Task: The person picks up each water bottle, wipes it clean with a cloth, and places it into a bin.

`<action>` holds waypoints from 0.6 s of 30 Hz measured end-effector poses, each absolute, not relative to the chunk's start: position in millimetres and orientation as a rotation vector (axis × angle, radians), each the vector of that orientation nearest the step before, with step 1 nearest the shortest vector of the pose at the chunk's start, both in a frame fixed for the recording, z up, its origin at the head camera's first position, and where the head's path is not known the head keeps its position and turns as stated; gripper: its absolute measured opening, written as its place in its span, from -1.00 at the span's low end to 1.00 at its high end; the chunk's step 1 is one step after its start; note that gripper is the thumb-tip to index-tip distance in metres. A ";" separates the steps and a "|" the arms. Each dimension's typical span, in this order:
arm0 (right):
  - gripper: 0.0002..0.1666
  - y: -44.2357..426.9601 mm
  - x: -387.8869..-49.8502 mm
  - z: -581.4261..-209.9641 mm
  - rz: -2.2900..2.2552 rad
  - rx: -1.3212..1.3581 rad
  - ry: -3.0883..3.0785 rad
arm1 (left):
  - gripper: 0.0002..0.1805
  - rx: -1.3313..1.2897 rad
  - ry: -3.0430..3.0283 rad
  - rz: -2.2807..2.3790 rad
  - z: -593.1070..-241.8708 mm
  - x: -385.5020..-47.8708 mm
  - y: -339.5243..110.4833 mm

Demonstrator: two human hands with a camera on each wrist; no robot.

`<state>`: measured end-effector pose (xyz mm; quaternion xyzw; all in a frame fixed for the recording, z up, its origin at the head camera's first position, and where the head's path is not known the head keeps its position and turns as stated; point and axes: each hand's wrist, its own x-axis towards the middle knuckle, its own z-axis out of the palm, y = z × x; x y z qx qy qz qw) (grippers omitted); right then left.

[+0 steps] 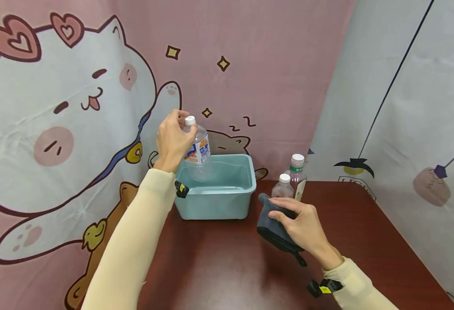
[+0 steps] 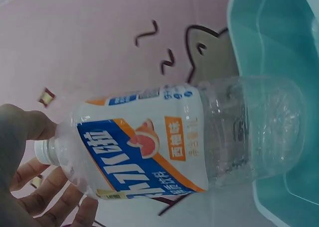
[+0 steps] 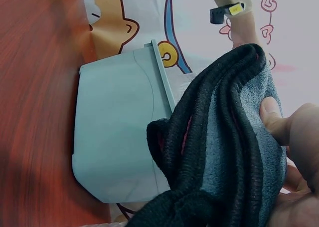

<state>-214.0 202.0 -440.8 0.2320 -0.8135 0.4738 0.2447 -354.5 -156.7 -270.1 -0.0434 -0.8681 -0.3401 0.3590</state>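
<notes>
My left hand (image 1: pixel 174 137) grips a clear plastic bottle (image 1: pixel 199 148) by its neck, just under the white cap. The bottle has a blue, white and orange label (image 2: pixel 142 144), and its lower end reaches down inside the teal bin (image 1: pixel 213 206). In the right wrist view, my right hand (image 3: pixel 301 152) pinches a folded dark grey cloth (image 3: pixel 214 142) with black edging and a loop. That cloth (image 1: pixel 277 226) is above the table, in front of two capped bottles, and partly hides the smaller one.
A small clear bottle (image 1: pixel 282 188) and a taller one with a green neck ring (image 1: pixel 297 172) stand right of the bin. The brown table (image 1: pixel 219 267) meets a printed pink and white curtain (image 1: pixel 273 77) behind.
</notes>
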 end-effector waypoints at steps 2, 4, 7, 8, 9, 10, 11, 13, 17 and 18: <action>-0.56 202.5 -213.9 -441.5 1.290 0.634 -2.219 | -0.58 -0.066 -2.280 -0.857 -273.1 -361.5 -157.7; -0.56 203.1 -213.6 -442.3 1.283 0.632 -2.219 | -0.56 -0.019 -2.323 -0.848 -276.7 -367.7 -159.0; -0.55 204.7 -213.3 -443.9 1.271 0.619 -2.226 | -0.55 0.043 -2.379 -0.839 -283.5 -376.4 -161.4; -0.55 205.4 -213.1 -444.5 1.269 0.613 -2.230 | -0.55 0.060 -2.395 -0.835 -286.4 -379.2 -162.5; -0.55 206.1 -212.8 -445.2 1.270 0.609 -2.233 | -0.55 0.074 -2.410 -0.836 -289.6 -381.9 -163.4; -0.55 206.7 -212.5 -445.9 1.274 0.605 -2.235 | -0.55 0.084 -2.423 -0.836 -293.0 -384.6 -164.3; -0.56 207.2 -212.1 -446.7 1.278 0.602 -2.238 | -0.55 0.091 -2.437 -0.837 -296.6 -387.2 -165.1; -0.56 207.9 -211.2 -447.9 1.291 0.603 -2.241 | -0.56 0.107 -2.467 -0.836 -304.2 -392.2 -166.8; -0.57 208.8 -210.2 -449.7 1.311 0.614 -2.244 | -0.58 0.146 -2.524 -0.832 -318.9 -400.6 -170.1; -0.57 209.2 -210.2 -449.9 1.317 0.616 -2.244 | -0.58 0.156 -2.536 -0.828 -322.3 -402.5 -171.1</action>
